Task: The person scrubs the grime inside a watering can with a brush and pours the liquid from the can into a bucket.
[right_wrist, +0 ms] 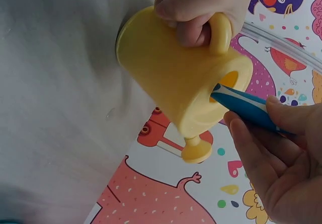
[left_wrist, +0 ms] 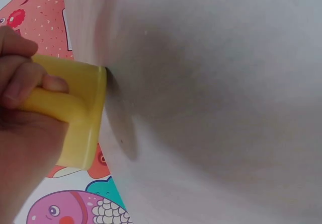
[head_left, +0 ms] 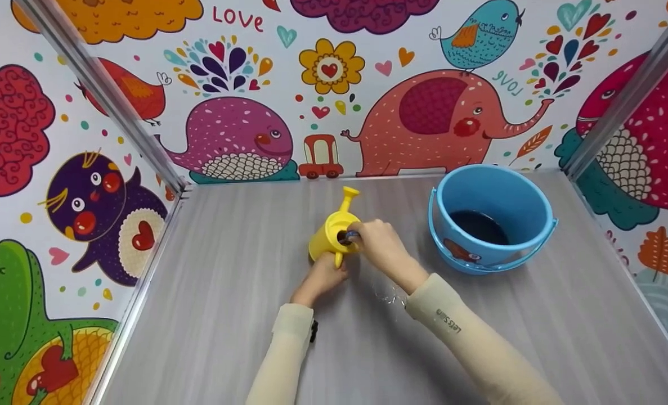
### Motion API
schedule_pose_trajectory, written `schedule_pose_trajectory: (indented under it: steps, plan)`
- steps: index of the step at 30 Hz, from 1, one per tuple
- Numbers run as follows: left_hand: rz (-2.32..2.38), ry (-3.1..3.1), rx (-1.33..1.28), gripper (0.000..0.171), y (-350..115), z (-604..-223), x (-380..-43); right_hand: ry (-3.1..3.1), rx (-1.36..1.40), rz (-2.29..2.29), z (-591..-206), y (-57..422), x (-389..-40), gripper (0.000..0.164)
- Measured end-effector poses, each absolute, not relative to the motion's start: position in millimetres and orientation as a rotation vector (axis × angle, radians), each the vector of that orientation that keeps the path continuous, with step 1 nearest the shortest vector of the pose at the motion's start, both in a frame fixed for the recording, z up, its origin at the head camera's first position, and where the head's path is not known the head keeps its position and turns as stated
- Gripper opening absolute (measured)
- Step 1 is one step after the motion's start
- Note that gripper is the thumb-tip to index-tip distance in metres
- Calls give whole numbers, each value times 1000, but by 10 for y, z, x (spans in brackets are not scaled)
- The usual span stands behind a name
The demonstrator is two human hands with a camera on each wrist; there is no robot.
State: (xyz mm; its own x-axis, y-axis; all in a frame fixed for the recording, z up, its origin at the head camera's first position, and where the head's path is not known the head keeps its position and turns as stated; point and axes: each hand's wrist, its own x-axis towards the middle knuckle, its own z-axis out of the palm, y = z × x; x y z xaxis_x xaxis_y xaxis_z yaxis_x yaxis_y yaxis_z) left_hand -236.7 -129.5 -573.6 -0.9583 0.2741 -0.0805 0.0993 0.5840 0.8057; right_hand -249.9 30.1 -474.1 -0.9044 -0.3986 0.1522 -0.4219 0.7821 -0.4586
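My left hand [head_left: 327,270] grips the handle of a yellow toy watering can [head_left: 323,239], its fingers curled through the loop, as the left wrist view shows. The can is tilted just over the table, with its spout pointing away to the back. Between thumb and fingers, my right hand [right_wrist: 284,153] pinches a slim blue-and-white handle [right_wrist: 246,107] like that of a toothbrush. One end of it reaches into the can's top opening, and whatever is on that end is hidden inside.
To the right of the can stands a light-blue bucket [head_left: 483,253] with dark liquid at its bottom. Clear wet drops [head_left: 389,295] lie on the grey wood-grain table [head_left: 227,315]. Walls with cartoon animals enclose the back and both sides.
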Motion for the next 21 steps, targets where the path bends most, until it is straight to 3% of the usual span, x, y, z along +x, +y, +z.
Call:
schedule_pose_trajectory:
  steps: [21]
  plan:
    - [1247, 2614, 352, 40, -1291, -5760, -2344, -2876, 864, 881, -4717, 450, -2452, 17]
